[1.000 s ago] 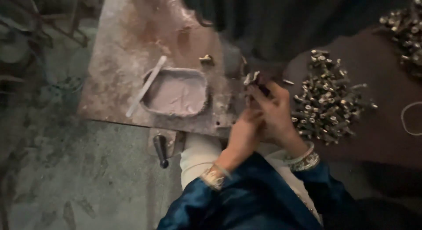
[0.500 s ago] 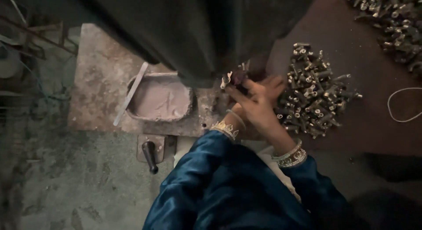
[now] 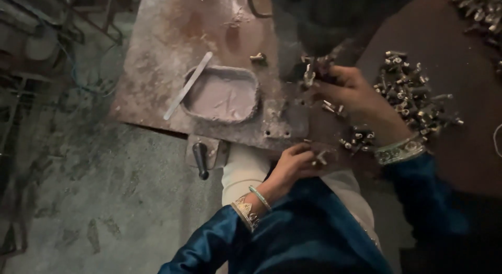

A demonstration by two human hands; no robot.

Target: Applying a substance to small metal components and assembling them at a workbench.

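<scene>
The small metal bolts, heaped on the dark surface right of the rusty plate, look hard, light and easily dropped, best pinched by the shank, as the right hand reaches forward gripping one while the left hand, curled near the lap, pinches another.

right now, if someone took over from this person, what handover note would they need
Left hand: near the plate's front edge, pinching one small metal part.
Right hand: raised at the plate's right edge, gripping small metal parts.
Loose metal parts lie piled right of that hand, a few below its wrist.
The shallow tray of grey paste and its flat stick lie untouched.
How many parts are finished cannot be told.
</scene>
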